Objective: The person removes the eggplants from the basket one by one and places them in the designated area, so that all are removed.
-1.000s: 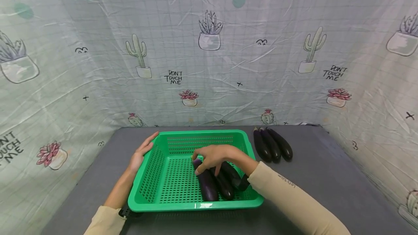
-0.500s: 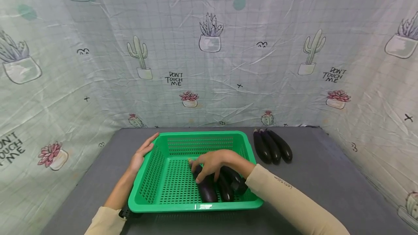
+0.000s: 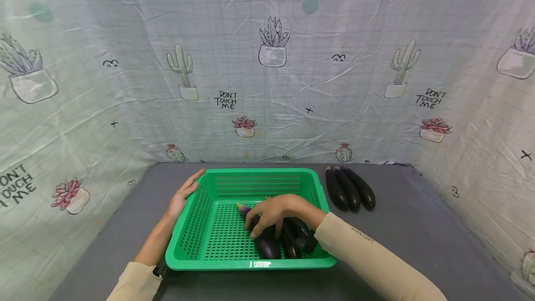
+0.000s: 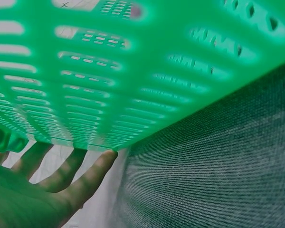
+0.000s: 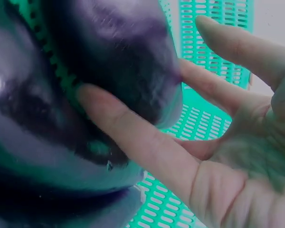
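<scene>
Grey bench (image 3: 418, 226) is walled by a cactus-print cloth backdrop (image 3: 267, 82) on three sides. Green basket (image 3: 217, 185) is set mid-bench, long side across the view. Three eggplants (image 3: 350, 188) are laid side by side on the bench just right of the basket, apart from it, long axes running front to back. Inside the basket, against its right half, three more are packed together; the leftmost eggplant (image 3: 267, 245) is angled from basket front toward basket centre, stem end pointing away from the person. Right hand (image 3: 273, 212) is laid over that eggplant from above, fingers (image 5: 133, 137) loosely curled round its upper end and touching the skin, thumb side held apart. Left hand (image 3: 180, 199) is pressed flat on the basket's outer left wall, fingers (image 4: 88, 178) straight and spread, nothing grasped. Basket's left half is bare floor; open bench is left on both sides of the basket.
</scene>
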Demonstrator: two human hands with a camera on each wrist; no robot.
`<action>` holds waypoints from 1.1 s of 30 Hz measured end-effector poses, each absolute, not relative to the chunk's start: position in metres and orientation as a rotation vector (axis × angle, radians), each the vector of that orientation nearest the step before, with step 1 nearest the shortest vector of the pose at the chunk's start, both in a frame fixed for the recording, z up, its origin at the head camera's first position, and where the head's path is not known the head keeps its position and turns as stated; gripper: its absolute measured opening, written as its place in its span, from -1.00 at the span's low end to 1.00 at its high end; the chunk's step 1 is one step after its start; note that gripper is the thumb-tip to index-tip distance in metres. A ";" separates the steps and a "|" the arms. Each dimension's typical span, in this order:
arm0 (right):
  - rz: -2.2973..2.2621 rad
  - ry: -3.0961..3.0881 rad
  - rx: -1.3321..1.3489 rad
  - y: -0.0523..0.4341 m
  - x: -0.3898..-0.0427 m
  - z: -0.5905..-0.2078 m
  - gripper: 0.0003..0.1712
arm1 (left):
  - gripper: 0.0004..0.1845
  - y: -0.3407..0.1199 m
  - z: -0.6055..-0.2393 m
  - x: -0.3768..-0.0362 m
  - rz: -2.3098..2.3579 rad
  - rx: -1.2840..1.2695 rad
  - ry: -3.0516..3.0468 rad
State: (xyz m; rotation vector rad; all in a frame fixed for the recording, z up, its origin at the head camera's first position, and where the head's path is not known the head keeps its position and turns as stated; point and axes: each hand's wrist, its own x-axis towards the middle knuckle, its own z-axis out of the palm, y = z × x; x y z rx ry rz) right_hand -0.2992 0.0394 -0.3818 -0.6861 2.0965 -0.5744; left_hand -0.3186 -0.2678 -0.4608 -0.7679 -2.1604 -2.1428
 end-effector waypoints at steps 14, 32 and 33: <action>-0.682 2.085 -0.804 0.046 -0.301 -0.377 -0.56 | -0.39 -0.268 -0.461 -0.317 -2.242 -0.853 -2.086; -0.891 2.120 -0.971 0.065 -0.296 -0.356 -0.65 | -0.38 -0.268 -0.462 -0.318 -2.327 -0.853 -2.038; -0.899 2.126 -0.985 0.067 -0.295 -0.355 -0.65 | -0.38 -0.268 -0.462 -0.318 -2.327 -0.843 -2.044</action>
